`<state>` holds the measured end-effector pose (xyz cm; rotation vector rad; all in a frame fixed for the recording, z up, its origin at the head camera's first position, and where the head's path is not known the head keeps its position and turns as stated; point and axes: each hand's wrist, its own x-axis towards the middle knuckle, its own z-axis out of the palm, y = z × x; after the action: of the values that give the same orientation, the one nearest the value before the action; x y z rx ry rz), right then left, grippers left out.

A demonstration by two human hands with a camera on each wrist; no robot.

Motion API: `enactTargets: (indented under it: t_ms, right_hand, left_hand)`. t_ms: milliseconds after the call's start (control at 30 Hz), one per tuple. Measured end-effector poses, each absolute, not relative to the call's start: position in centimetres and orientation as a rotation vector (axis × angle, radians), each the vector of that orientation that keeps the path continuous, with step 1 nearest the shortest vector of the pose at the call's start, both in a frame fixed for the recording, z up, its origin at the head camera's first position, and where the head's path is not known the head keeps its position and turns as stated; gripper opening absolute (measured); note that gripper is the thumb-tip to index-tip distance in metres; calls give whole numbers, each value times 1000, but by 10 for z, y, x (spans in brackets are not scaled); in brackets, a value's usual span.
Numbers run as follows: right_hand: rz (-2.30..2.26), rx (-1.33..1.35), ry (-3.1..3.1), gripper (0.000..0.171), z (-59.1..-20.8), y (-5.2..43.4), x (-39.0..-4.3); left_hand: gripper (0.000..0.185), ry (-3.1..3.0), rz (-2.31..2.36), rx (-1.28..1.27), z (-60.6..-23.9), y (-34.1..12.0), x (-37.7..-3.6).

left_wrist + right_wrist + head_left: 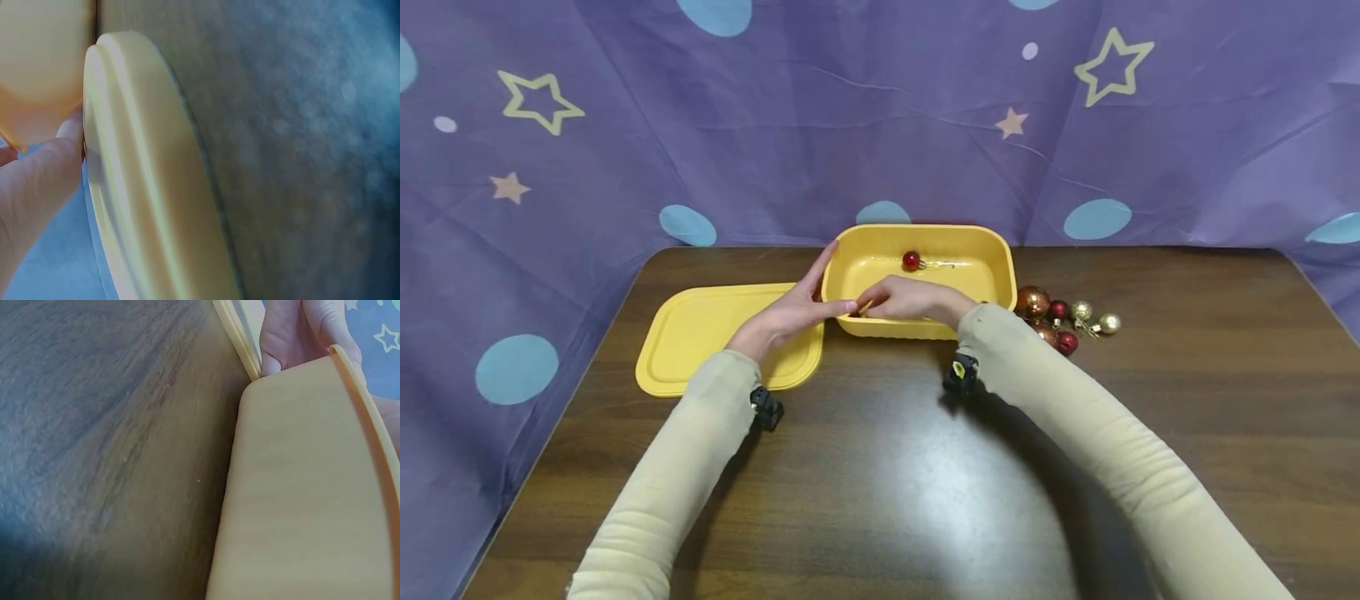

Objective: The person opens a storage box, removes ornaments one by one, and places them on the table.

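one red bauble (911,261) lies in the yellow tub (992,250), six wait on the bench (880,467); my left hand (790,315) braces its corner, fingers straight, right hand (910,298) dipping inside, grip unclear

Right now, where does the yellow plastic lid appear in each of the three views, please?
Head view: the flat yellow plastic lid lies left of centre on the brown wooden table, under the left hand.
Left wrist view: its rim runs down the middle of the picture.
Right wrist view: only a thin edge shows at the top centre.
Shared landmark: the deep yellow plastic box, at top left and at right in the wrist views.
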<state>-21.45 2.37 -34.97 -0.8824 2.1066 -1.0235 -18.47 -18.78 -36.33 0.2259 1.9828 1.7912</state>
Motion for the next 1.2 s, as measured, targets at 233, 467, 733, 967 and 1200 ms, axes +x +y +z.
enactTargets:
  t_ms: [233,467,733,967,1200]
  right_hand:
    - [-1244,-722,2015,26,-354,27,-212]
    - [-1429,-728,1923,23,-353,32,-212]
    - [-1478,-787,1937,30,-350,48,-213]
    - [-1588,-790,1915,38,-347,62,-207]
    - [-1657,-801,1940,39,-342,73,-202]
  left_hand:
    - [97,1966,1807,225,-364,-185,-185]
    - [96,1960,1816,218,-364,-184,-186]
    - [96,1994,1779,215,-363,-185,-186]
    - [96,1992,1785,204,-364,-185,-185]
    - [96,1991,1794,187,-365,-185,-185]
